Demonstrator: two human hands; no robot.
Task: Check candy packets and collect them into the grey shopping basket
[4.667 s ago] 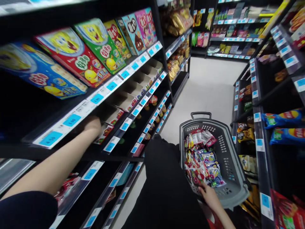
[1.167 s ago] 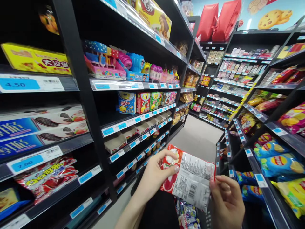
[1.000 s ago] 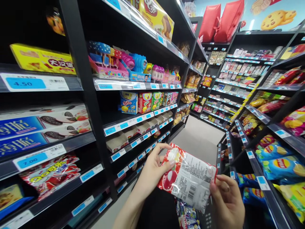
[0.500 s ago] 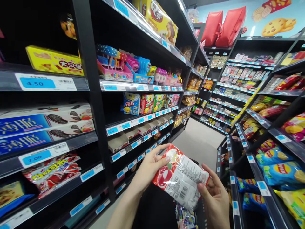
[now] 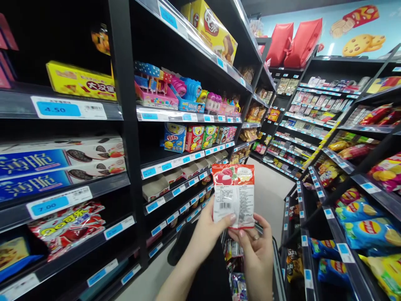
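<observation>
I hold a red and white snack packet (image 5: 233,194) upright in front of me, its printed back and barcode facing me. My left hand (image 5: 208,232) grips its lower left edge with the thumb on the wrapper. My right hand (image 5: 255,246) pinches its lower right corner from below. Under my hands, the grey basket (image 5: 275,267) holds several bright snack packets (image 5: 234,271).
Black shelving runs along the left with biscuit boxes (image 5: 62,161), toy candy (image 5: 163,88) and blue price tags (image 5: 58,109). Shelves of crisp bags (image 5: 365,228) stand on the right. The pale floor aisle (image 5: 269,190) leads ahead to more shelves at the back.
The packet was tilted sideways between both hands; now it is turned upright and raised. Much earlier my left hand reached into a lower shelf while I looked down at the basket.
</observation>
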